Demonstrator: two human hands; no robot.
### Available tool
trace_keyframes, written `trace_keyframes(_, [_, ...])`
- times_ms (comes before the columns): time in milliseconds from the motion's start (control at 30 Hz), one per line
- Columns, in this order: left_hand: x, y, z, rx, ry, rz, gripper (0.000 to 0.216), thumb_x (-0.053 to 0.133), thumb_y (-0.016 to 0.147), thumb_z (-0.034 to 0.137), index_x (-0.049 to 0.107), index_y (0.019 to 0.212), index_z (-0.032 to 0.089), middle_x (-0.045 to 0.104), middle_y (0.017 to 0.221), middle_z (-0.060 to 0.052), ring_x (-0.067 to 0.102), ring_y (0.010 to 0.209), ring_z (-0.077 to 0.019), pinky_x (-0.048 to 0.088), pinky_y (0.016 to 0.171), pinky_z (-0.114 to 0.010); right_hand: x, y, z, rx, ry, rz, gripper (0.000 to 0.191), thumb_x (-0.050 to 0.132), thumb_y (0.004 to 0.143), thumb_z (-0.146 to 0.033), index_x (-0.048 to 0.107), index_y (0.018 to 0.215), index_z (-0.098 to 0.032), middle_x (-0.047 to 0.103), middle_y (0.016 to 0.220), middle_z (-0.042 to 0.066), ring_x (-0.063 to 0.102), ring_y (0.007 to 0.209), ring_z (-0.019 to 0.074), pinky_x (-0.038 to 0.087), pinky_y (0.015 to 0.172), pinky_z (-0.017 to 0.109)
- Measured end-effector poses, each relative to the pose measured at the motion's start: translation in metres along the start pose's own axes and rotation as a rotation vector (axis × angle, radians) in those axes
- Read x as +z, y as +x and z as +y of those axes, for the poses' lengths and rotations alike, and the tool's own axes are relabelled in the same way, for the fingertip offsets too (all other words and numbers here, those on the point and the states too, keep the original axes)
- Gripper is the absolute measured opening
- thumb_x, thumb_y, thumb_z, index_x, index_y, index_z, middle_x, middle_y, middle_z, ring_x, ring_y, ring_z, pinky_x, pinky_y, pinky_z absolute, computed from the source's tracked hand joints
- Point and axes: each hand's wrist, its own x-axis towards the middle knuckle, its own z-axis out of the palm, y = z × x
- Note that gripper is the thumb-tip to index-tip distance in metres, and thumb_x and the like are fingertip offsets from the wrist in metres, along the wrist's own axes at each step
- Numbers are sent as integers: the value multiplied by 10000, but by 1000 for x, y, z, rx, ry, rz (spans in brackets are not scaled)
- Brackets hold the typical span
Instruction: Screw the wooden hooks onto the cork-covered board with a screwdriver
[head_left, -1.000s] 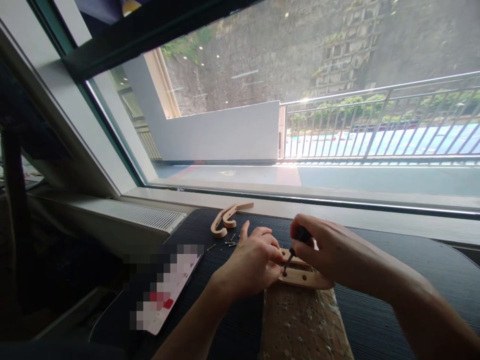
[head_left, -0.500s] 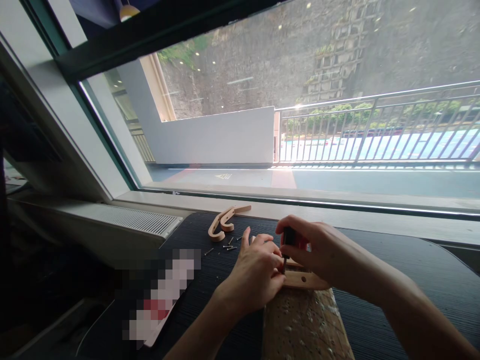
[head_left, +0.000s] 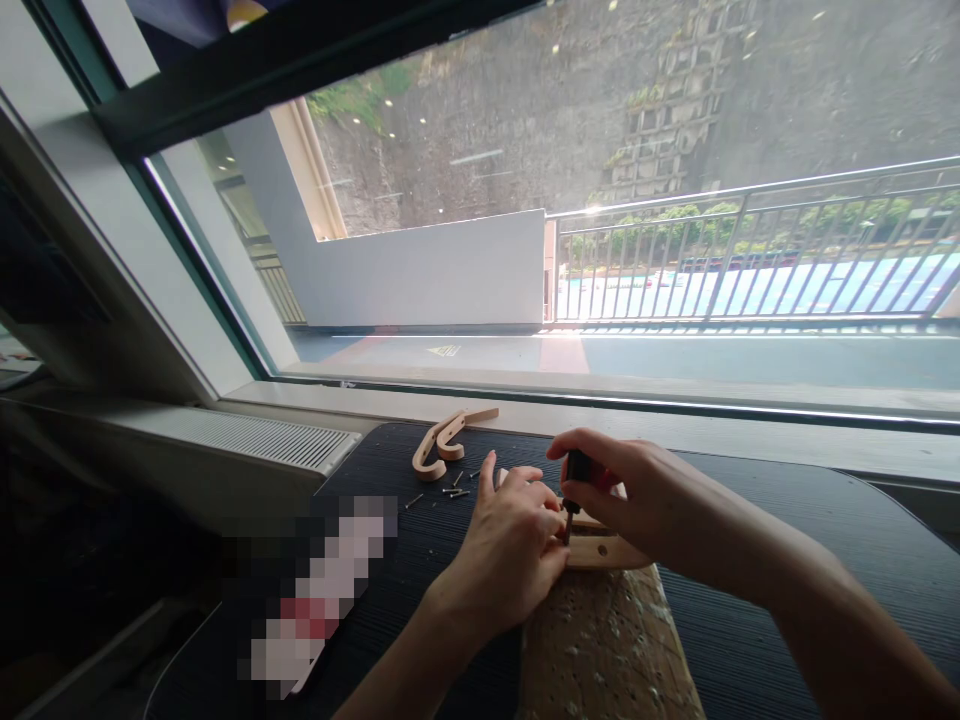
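My right hand [head_left: 626,478] is closed round the black and red handle of a screwdriver [head_left: 576,468], whose shaft points down, almost upright. Its tip meets a pale wooden hook [head_left: 611,552] with a dark hole in it. My left hand [head_left: 510,545] grips the left end of this hook, with thumb and fingertips close beside the screwdriver tip and the index finger raised. Any screw under the tip is hidden by the fingers. Beneath the hook is a worn, pitted wooden board [head_left: 607,640]. Another pale wooden strip [head_left: 589,518] shows just behind, partly covered by my hands.
Two curved wooden hooks [head_left: 429,468] lie at the back of the dark table [head_left: 757,500]. Several loose screws [head_left: 454,491] are scattered left of my left hand. A blurred pink-white packet [head_left: 330,580] rests at the left edge. A window sill [head_left: 525,421] and glass bound the far side.
The whole view has shifted slightly. Both hands keep nearly the same place, and the screwdriver remains upright on the wooden hook.
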Motion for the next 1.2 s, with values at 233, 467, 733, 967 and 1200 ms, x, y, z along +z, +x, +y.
trace_keyframes(233, [-11,-5,-4,-21,-39,2,189,665,732,204,646,909,267,616,1038,-1,386,1232,-251,-6,1093,-571,0,-2,5,8,-4,6,239,478,852,-268,571,1072,-245,640,732,-19,536,595,114,375,530,222])
trace_keyframes(467, [-22,-8,-14,-32,-98,-55,233,637,742,150,634,920,300,618,1015,39,421,1188,-205,-20,1099,-540,1,-2,7,15,-18,21,268,501,835,-260,566,1093,-232,634,691,-16,548,593,124,388,541,228])
trace_keyframes(733, [-16,-7,-6,-28,-87,-43,246,669,715,177,609,934,271,615,988,26,475,1104,-185,-6,1110,-516,-2,-3,6,30,-9,15,264,500,835,-285,576,1084,-243,640,708,-10,556,613,132,404,561,234])
trace_keyframes(967, [-9,-4,2,-40,-52,4,251,614,717,118,581,928,249,612,926,19,518,996,-177,57,1107,-534,-2,-2,5,29,-8,11,266,506,832,-278,585,1083,-238,652,742,3,568,629,134,411,566,233])
trace_keyframes(1200, [5,-1,7,-53,-83,113,817,596,721,71,207,1398,309,648,819,65,542,968,-177,-9,1103,-572,-3,-3,5,16,-5,18,238,498,844,-287,596,1053,-229,659,760,10,571,644,134,405,562,227])
